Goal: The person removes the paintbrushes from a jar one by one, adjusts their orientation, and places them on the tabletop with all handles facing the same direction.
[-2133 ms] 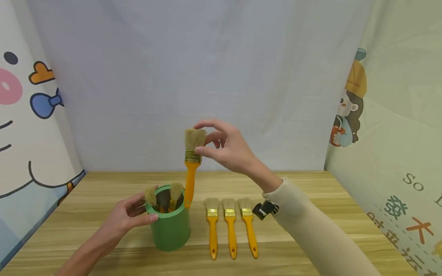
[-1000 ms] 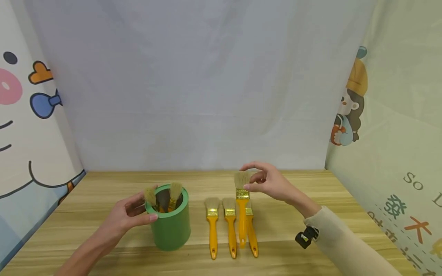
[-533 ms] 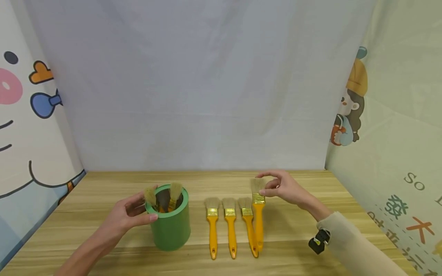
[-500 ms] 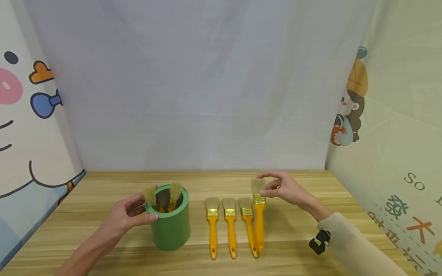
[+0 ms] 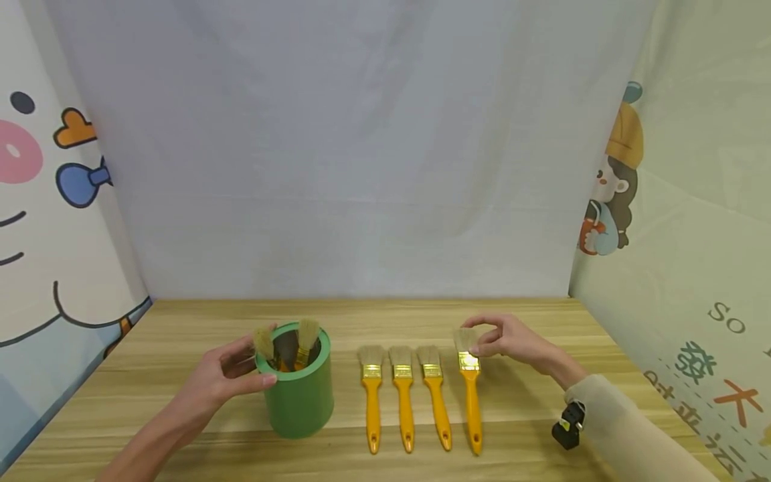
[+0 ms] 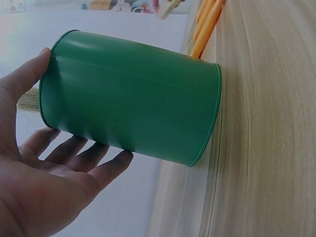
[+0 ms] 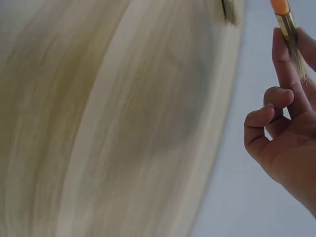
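Observation:
My left hand (image 5: 211, 381) grips the green can (image 5: 299, 405) near its rim. In the left wrist view the thumb is at the rim and the fingers (image 6: 111, 165) lie along the can's side. Several paintbrushes stand bristles up inside the can, their lower parts hidden. At the right end of a row, my right hand (image 5: 512, 343) pinches a paintbrush (image 5: 472, 405) with an orange handle, where pale bristles meet gold ferrule. In the right wrist view, thumb and finger hold the same paintbrush (image 7: 285, 22), other fingers curled.
Three similar paintbrushes, a left one (image 5: 373, 408), a middle one (image 5: 406, 408) and a right one (image 5: 441, 408), lie side by side between the can and the held brush. Behind the wooden table (image 5: 241, 455) hangs a pale cloth (image 5: 355, 147), with printed cloths at both sides.
My right hand has carried the pinched paintbrush from beside the can's rim rightward over the row and lowered it to the row's right side. My left hand has stayed on the can.

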Demonstrator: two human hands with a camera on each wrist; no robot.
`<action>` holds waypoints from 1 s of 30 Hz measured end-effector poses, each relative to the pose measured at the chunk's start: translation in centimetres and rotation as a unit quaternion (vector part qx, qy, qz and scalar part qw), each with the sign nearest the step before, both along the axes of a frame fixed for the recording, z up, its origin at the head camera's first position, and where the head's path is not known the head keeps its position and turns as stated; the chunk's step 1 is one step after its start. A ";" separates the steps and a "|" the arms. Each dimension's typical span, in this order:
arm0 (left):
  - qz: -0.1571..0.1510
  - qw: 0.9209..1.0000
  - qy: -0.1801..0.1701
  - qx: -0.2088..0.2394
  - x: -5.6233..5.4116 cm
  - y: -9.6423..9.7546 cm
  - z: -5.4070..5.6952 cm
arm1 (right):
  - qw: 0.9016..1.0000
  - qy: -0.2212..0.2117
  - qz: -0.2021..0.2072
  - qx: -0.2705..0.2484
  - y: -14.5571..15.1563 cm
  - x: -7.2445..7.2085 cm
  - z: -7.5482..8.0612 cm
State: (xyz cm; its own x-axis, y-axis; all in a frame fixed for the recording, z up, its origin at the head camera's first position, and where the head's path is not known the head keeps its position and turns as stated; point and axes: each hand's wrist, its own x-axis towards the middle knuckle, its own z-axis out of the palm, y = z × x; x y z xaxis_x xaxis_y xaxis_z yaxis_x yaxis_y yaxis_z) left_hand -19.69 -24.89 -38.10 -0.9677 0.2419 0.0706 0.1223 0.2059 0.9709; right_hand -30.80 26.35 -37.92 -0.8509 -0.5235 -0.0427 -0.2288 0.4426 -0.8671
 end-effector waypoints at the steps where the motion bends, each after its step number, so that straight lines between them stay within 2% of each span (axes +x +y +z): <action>1: -0.001 1.000 -0.001 0.001 0.0 0.0 0.0 | 1.000 -0.002 0.000 0.003 0.1 0.0 -0.1; 9: -0.003 1.000 -0.012 -0.007 -0.1 -0.2 0.0 | 1.000 -0.010 0.009 0.016 0.1 -0.4 -1.0; 18: -0.002 1.000 -0.008 -0.005 -0.1 -0.1 -0.2 | 0.999 -0.014 0.006 0.028 0.1 -1.2 -2.0; 30: -0.011 1.000 -0.005 -0.002 -0.2 -0.1 -0.1 | 0.999 -0.009 0.006 0.038 -0.6 -1.6 -2.4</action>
